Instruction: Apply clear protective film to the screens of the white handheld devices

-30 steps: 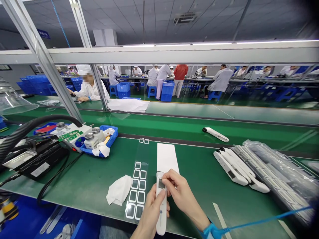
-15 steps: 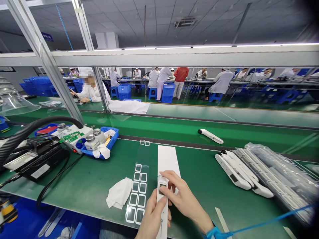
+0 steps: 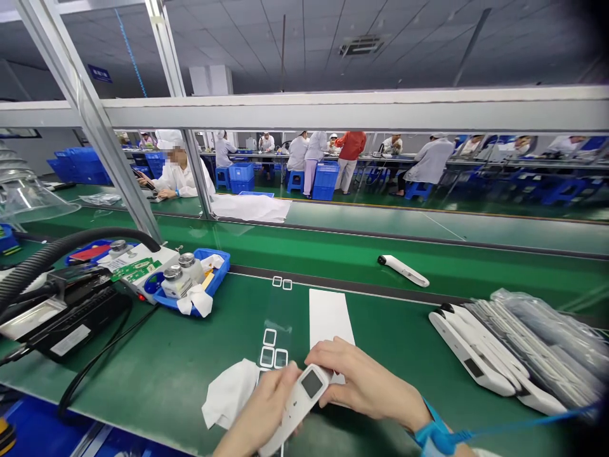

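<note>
A slim white handheld device with a small square dark screen is tilted between my hands, screen side up. My left hand wraps its long body, thumb along the edge near the screen. My right hand holds its far end between fingers and thumb. Behind it a blank white sheet lies on the bench, partly hidden by my right hand. To the left, a clear film strip with white square frames is partly covered by my left hand. Beside it lies a crumpled white cloth.
Similar white devices lie at the right beside plastic-wrapped parts. One more device lies on the green strip behind. A blue tray with bottles stands left, near a black box and cables. A blue cord trails from my right wrist.
The device has turned from nearly upright in view to a diagonal tilt, its screen end toward the upper right. My left hand has moved left, over part of the film strip. The view has shifted slightly.
</note>
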Motion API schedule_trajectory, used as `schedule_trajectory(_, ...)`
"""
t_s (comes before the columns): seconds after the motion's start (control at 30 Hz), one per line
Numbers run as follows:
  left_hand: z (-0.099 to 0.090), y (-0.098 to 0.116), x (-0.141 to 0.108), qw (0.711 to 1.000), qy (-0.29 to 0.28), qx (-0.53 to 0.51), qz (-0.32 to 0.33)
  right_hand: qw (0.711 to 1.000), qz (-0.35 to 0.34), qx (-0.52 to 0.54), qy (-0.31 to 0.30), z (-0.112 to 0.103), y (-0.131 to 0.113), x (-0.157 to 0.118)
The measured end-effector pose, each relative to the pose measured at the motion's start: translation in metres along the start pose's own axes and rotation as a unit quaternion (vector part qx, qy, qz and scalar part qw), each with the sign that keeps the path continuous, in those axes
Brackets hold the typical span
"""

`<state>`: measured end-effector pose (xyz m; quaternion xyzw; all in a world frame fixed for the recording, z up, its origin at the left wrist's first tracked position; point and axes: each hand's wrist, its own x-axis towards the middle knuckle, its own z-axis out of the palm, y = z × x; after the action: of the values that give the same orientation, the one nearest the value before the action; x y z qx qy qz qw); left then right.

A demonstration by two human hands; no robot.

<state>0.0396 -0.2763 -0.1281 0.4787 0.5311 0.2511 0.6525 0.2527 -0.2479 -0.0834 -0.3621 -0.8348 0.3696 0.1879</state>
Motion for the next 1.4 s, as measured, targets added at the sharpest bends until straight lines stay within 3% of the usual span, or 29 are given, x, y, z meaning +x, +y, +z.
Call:
schedule_trajectory(0.07,-0.028,0.001,0.01,0.995,0.088,-0.001,0.05,0.999,0.008,-0.01,0.045,-0.009,0.018,0.015)
schedule_trajectory(0.13,-0.059,-0.003,0.022,0.992,0.116,0.004,0.045,0.988,0.074,-0.02,0.135,-0.022,0.047,0.037)
schedule_trajectory(0.2,-0.087,-0.008,0.034,0.992,0.117,0.045,0.018,0.946,0.204,-0.038,0.251,-0.041,0.084,0.064)
schedule_trajectory(0.3,-0.117,-0.006,0.054,0.982,0.145,0.117,0.038,0.888,0.319,-0.054,0.326,-0.075,0.139,0.105)
schedule_trajectory(0.43,-0.128,0.015,0.064,0.96,0.187,0.183,0.102,0.818,0.429,-0.083,0.373,-0.11,0.192,0.14)
schedule_trajectory(0.5,-0.125,0.022,0.056,0.953,0.14,0.249,0.096,0.804,0.455,-0.093,0.371,-0.117,0.206,0.146)
schedule_trajectory(0.57,-0.12,0.022,0.042,0.941,0.044,0.333,0.053,0.807,0.456,-0.103,0.362,-0.118,0.213,0.147)
schedule_trajectory(0.63,-0.119,0.019,0.027,0.919,-0.025,0.394,-0.001,0.819,0.432,-0.116,0.36,-0.115,0.213,0.146)
schedule_trajectory(0.7,-0.122,0.017,0.019,0.907,-0.035,0.418,-0.021,0.839,0.387,-0.128,0.36,-0.106,0.203,0.142)
schedule_trajectory(0.8,-0.131,0.02,0.023,0.889,0.04,0.455,0.019,0.895,0.295,-0.129,0.31,-0.078,0.173,0.132)
schedule_trajectory(0.93,-0.129,0.027,0.038,0.869,0.143,0.461,0.102,0.964,0.164,-0.117,0.176,-0.018,0.116,0.109)
schedule_trajectory(1.03,-0.115,0.023,0.044,0.889,0.176,0.396,0.15,0.984,0.093,-0.125,0.089,0.027,0.082,0.091)
schedule_trajectory(1.13,-0.098,0.008,0.049,0.923,0.166,0.32,0.138,0.981,0.093,-0.15,0.077,0.058,0.069,0.081)
schedule_trajectory(1.27,-0.084,-0.008,0.061,0.964,0.157,0.2,0.081,0.976,0.092,-0.162,0.11,0.074,0.075,0.081)
schedule_trajectory(1.4,-0.075,-0.006,0.078,0.978,0.141,0.141,0.056,0.978,0.076,-0.121,0.149,0.073,0.082,0.082)
